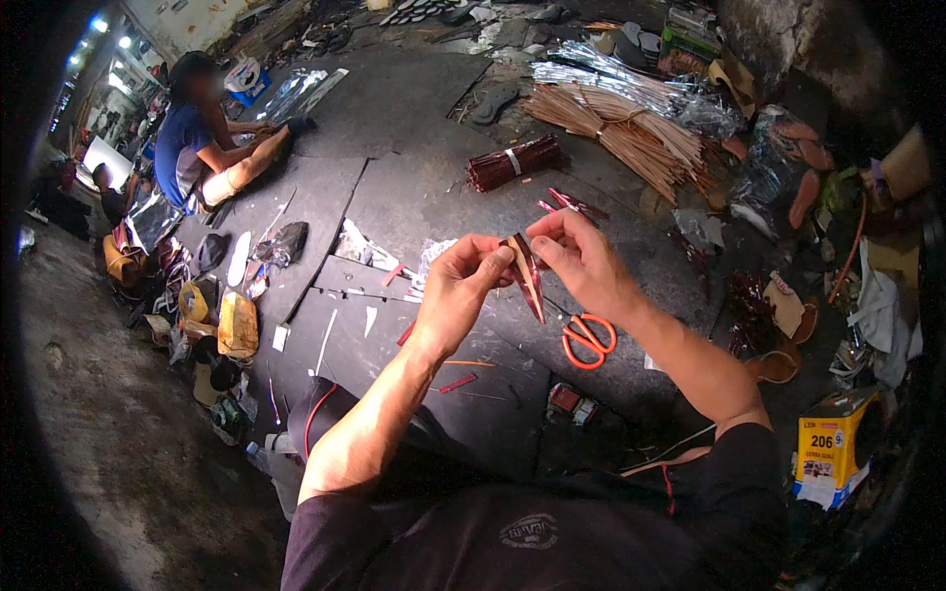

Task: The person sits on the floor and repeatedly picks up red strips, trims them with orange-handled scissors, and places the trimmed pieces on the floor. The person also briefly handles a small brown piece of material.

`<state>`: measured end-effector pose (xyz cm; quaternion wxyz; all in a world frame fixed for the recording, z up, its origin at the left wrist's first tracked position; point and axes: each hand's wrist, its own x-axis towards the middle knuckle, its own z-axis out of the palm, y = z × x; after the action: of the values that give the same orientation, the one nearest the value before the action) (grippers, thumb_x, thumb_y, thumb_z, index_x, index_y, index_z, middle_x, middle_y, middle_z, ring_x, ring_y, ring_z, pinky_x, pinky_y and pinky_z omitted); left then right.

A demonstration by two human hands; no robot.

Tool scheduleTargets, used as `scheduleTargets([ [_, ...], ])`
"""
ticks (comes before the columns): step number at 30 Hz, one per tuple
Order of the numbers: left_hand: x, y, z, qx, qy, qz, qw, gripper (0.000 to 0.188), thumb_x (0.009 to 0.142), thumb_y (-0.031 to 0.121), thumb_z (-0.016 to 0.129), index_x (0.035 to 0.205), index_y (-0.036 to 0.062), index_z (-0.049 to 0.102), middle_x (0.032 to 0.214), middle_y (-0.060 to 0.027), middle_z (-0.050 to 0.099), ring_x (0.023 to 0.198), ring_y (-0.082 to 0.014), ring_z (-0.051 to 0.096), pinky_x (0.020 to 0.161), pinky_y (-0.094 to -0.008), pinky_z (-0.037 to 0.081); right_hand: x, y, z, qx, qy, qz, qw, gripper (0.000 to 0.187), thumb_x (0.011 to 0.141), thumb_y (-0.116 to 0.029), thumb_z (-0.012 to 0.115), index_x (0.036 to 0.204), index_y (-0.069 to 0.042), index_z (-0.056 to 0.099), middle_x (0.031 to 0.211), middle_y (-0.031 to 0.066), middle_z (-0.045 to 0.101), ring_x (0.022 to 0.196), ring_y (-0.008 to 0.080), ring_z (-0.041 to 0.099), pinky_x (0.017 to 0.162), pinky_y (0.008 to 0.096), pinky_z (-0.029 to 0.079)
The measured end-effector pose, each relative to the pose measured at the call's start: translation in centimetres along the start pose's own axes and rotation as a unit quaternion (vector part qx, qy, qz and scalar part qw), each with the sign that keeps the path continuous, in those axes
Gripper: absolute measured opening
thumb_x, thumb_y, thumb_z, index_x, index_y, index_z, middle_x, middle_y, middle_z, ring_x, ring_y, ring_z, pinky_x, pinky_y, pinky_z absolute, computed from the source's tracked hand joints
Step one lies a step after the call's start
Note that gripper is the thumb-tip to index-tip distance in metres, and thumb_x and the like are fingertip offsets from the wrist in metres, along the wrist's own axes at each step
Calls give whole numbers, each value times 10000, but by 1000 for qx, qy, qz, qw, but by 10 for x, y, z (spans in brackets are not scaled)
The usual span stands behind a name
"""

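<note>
In front of my chest, my left hand point(461, 286) pinches a glossy dark red strap piece point(529, 281) with a tan underside, its pointed end hanging down. My right hand point(583, 264) is closed at the strap piece's upper right edge, thumb and forefinger together; the exact grip is partly hidden. Just below the strap piece, scissors with orange handles point(589, 341) lie on the dark floor mat. A few loose dark red strips point(575, 204) rest beyond my hands, near a bundle of dark red strips point(513, 164) held by a pale band.
Large bundles of tan strips point(616, 133) and silvery strips point(611, 71) lie at the far right. A yellow tin point(833, 448) stands at the near right. Another person point(202, 143) sits at the far left, near a yellowish container point(237, 324). Scraps litter the mat point(414, 187).
</note>
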<state>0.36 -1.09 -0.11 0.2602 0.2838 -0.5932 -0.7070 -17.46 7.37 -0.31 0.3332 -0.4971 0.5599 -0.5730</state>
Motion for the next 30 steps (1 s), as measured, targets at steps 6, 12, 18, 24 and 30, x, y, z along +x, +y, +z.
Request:
scheduleTargets([
  [6, -4, 0, 9, 85, 78, 60, 991, 198, 950, 166, 669, 1031, -14, 667, 920, -38, 704, 839, -84, 647, 764, -250, 517, -5, -20, 3, -241, 47, -188, 951, 82, 840, -64, 712, 898, -29, 666, 855, 104, 664, 785, 256, 671, 708, 337, 536],
  [12, -13, 15, 16, 201, 66, 43, 976, 263, 942, 196, 670, 1087, -23, 652, 1025, -80, 703, 968, -130, 640, 860, -285, 498, -4, -12, 6, -185, 35, -124, 974, 96, 828, -82, 703, 873, -7, 662, 849, 106, 682, 720, 239, 682, 664, 340, 540],
  [18, -15, 6, 15, 182, 47, 106, 976, 177, 967, 158, 631, 1013, -12, 621, 889, -44, 676, 830, -117, 659, 773, -289, 537, 8, 0, 3, -42, -28, 59, 997, 126, 875, -107, 621, 869, 18, 633, 837, 72, 667, 728, 171, 666, 664, 323, 553],
  [24, -3, 5, 9, -50, 42, -2, 998, 188, 1010, 211, 566, 1049, 27, 557, 979, -60, 621, 885, -142, 645, 792, -315, 560, 16, 11, -6, 136, -57, 100, 984, 184, 927, -172, 616, 902, 11, 624, 821, 48, 639, 722, 141, 645, 632, 306, 537],
  [30, -2, -4, 14, 40, 134, 41, 989, 167, 992, 143, 594, 1010, -23, 587, 921, -74, 672, 825, -127, 661, 733, -277, 570, -5, -7, 9, -210, 18, -74, 975, 201, 858, -201, 732, 847, -38, 614, 804, 96, 645, 669, 224, 645, 611, 358, 502],
])
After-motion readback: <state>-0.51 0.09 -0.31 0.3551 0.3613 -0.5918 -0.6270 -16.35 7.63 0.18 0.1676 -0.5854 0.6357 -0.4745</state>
